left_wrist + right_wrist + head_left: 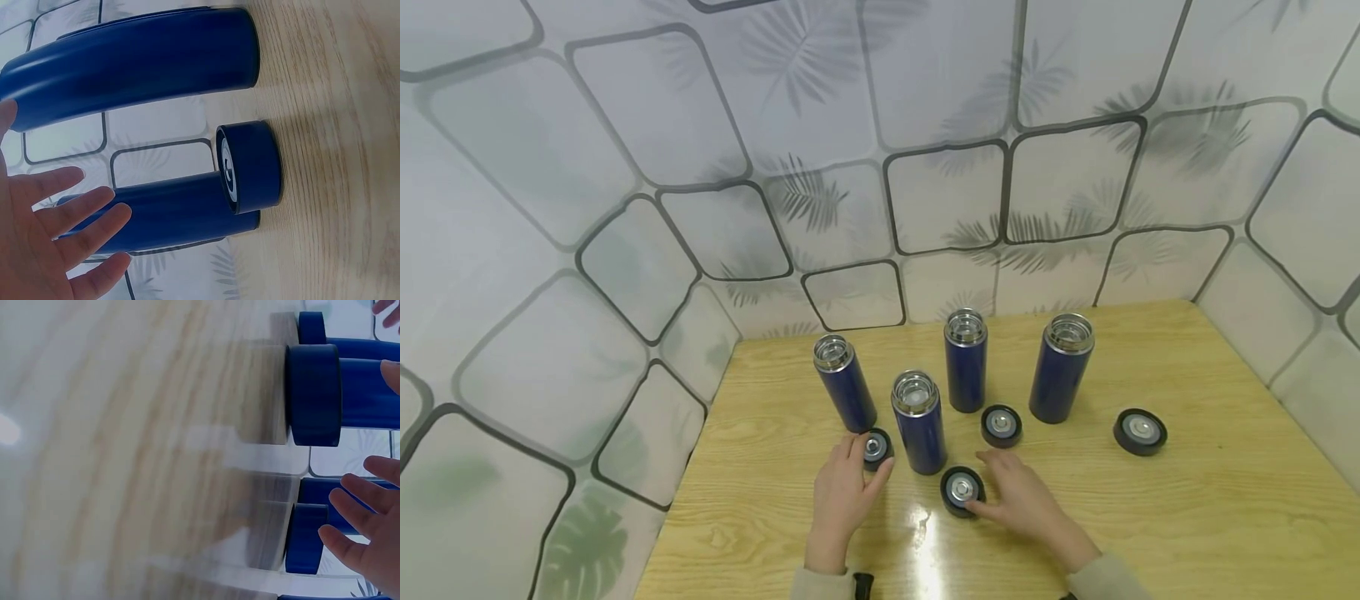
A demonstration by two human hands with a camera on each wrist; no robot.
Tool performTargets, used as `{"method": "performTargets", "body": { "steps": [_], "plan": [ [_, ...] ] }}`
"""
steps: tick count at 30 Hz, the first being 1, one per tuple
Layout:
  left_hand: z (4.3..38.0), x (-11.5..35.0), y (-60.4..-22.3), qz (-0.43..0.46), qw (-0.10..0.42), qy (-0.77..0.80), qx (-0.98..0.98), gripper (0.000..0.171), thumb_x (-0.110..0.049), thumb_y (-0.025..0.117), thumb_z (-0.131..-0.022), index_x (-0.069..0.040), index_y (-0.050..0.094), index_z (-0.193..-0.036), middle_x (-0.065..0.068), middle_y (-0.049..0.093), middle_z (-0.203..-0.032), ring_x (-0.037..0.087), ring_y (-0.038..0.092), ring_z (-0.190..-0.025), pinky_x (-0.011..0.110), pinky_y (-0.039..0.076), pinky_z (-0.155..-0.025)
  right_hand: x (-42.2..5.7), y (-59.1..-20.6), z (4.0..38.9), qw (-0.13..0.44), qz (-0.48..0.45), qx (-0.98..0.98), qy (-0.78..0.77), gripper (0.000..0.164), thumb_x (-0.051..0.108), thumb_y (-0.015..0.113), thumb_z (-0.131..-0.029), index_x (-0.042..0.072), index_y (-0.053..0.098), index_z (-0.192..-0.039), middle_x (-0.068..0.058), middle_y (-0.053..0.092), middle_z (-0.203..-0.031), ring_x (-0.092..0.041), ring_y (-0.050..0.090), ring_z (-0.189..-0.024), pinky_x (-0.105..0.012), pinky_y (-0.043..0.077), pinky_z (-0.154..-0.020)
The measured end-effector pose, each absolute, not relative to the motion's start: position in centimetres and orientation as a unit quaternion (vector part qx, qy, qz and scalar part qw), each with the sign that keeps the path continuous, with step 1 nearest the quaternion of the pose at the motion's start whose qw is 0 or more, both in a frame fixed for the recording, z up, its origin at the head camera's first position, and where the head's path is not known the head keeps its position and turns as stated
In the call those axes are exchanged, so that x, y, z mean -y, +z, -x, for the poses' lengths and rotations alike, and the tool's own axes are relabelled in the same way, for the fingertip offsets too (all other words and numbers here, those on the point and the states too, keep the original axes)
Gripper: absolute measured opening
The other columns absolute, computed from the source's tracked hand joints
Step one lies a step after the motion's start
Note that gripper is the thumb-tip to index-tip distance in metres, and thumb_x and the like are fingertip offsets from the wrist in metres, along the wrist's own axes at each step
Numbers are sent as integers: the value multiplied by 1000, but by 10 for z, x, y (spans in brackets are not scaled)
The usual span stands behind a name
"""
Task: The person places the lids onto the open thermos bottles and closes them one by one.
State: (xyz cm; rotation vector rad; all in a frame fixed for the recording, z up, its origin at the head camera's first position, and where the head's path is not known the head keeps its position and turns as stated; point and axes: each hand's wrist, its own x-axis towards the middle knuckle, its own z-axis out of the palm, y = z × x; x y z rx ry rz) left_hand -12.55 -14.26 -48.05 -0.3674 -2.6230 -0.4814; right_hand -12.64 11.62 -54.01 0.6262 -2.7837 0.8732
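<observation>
Clearly, 4 upright bottles (922,437) look dark blue, silver-rimmed.

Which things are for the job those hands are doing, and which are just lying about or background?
Probably for the job:
four lidless dark blue flasks
four round lids
left hand, beside one lid
right hand, beside another lid

Just background:
wood-grain tabletop, under the flasks and lids
leaf-patterned wall covering, behind them

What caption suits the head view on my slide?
A left hand and a right hand beside upturned lids, with four open blue bottles standing on the table.
</observation>
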Motion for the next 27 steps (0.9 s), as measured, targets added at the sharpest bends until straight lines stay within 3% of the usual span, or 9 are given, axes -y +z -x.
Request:
{"method": "performTargets", "body": {
  "steps": [15, 27],
  "plan": [
    [125, 142, -482, 130, 218, -178, 951, 41, -38, 56, -84, -2, 58, -105, 10, 57, -99, 25, 56, -86, 37, 48, -65, -111, -549, 124, 64, -244, 930, 266, 81, 40, 78, -57, -5, 49, -117, -17, 54, -108, -32, 50, -98, -48, 43, -77],
    [126, 142, -482, 133, 217, -176, 951, 41, -38, 52, -86, -1, 57, -106, 11, 57, -98, 25, 56, -85, 37, 48, -64, -110, -552, 126, 31, -245, 930, 271, 84, 38, 78, -57, -6, 46, -121, -20, 52, -110, -34, 49, -101, -49, 41, -79]
  ]
}}
